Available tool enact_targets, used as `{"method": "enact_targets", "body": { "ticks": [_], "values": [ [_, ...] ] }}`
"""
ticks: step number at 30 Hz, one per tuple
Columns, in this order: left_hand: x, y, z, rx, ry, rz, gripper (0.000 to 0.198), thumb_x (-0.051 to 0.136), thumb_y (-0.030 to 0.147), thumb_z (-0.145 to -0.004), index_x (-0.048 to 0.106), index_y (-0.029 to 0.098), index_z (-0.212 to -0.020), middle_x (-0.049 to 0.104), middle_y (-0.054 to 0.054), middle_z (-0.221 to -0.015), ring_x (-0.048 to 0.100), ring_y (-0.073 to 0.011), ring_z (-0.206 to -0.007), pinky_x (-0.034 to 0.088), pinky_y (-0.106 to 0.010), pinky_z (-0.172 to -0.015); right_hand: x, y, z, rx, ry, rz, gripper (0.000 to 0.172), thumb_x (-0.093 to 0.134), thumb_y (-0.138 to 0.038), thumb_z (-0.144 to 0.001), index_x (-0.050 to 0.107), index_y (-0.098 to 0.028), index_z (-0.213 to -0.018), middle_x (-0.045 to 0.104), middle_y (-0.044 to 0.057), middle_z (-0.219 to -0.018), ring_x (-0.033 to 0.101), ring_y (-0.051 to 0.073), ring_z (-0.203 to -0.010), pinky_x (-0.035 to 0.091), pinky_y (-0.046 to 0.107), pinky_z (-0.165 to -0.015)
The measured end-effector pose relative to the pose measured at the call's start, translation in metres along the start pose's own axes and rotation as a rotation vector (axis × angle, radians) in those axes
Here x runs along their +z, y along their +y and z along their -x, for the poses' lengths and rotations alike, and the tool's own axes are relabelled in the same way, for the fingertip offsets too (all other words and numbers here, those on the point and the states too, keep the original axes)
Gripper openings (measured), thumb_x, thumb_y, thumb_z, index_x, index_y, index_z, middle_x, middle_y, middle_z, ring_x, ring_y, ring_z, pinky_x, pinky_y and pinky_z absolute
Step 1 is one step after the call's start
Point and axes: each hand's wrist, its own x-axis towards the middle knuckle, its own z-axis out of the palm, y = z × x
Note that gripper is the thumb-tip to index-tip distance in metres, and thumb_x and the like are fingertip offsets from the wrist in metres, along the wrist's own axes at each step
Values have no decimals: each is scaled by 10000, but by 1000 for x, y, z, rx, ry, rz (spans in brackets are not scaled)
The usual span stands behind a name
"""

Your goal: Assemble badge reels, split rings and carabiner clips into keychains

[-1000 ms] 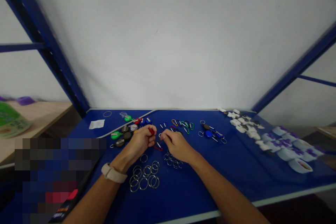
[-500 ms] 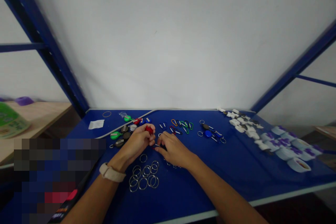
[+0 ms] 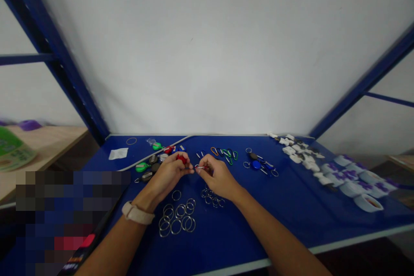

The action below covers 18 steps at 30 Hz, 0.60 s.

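Note:
My left hand [image 3: 170, 173] is closed round a small red round reel [image 3: 181, 158], held just above the blue table [image 3: 258, 215]. My right hand [image 3: 218, 177] pinches a small red carabiner clip [image 3: 199, 167] and holds it up against the left hand's fingertips. Both hands meet at the table's middle. Below the left hand lies a group of several large metal split rings [image 3: 177, 219]. Smaller rings [image 3: 213, 198] lie under the right wrist. A pale watch band [image 3: 138, 214] circles my left wrist.
Several coloured carabiners [image 3: 223, 154] and badge reels [image 3: 152, 164] lie behind the hands, more reels with rings [image 3: 258, 164] to the right. White clips [image 3: 300, 153] and white-and-purple tubs [image 3: 352, 181] line the right side. Blue rack posts [image 3: 64, 73] rise at both sides. A white cable [image 3: 155, 151] crosses at the back left.
My right hand dipped to the table, picked up the red carabiner that lay between the hands, and raised it to the left hand. The left hand lifted slightly with the red reel.

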Motion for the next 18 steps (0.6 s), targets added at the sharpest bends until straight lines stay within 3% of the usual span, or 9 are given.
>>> {"method": "enact_targets", "body": {
  "ticks": [4, 10, 14, 18],
  "values": [
    [0, 1, -1, -13, 10, -33, 171, 547, 75, -586, 588, 168, -723, 606, 5, -726, 628, -154, -695, 539, -296, -724, 1, -1, 0, 5, 15, -16, 72, 604, -246, -877, 574, -184, -856, 554, -35, -668, 490, 107, -565, 398, 238, -560],
    [-3, -6, -3, -12, 17, -138, 126, 673, 161, -667, 574, 169, -744, 623, 5, -690, 611, -139, -649, 499, -261, -639, 1, -5, 0, -39, 45, -37, 93, 591, -259, -898, 634, -178, -916, 643, 15, -803, 574, 132, -695, 477, 275, -670],
    [-2, -9, -2, 11, -35, -228, 238, 750, 289, -722, 545, 177, -769, 615, 9, -627, 582, -137, -581, 458, -263, -595, 4, -2, -1, 30, 27, -136, 55, 577, -243, -906, 585, -190, -916, 633, 5, -786, 594, 127, -655, 505, 279, -646],
    [-2, -8, 0, 84, -18, -428, 254, 741, 325, -742, 532, 187, -786, 611, 23, -584, 558, -140, -544, 420, -260, -569, 4, 2, -2, 50, -3, -115, 145, 567, -246, -920, 545, -188, -1051, 656, 25, -848, 627, 140, -695, 518, 279, -652]
  ]
}}
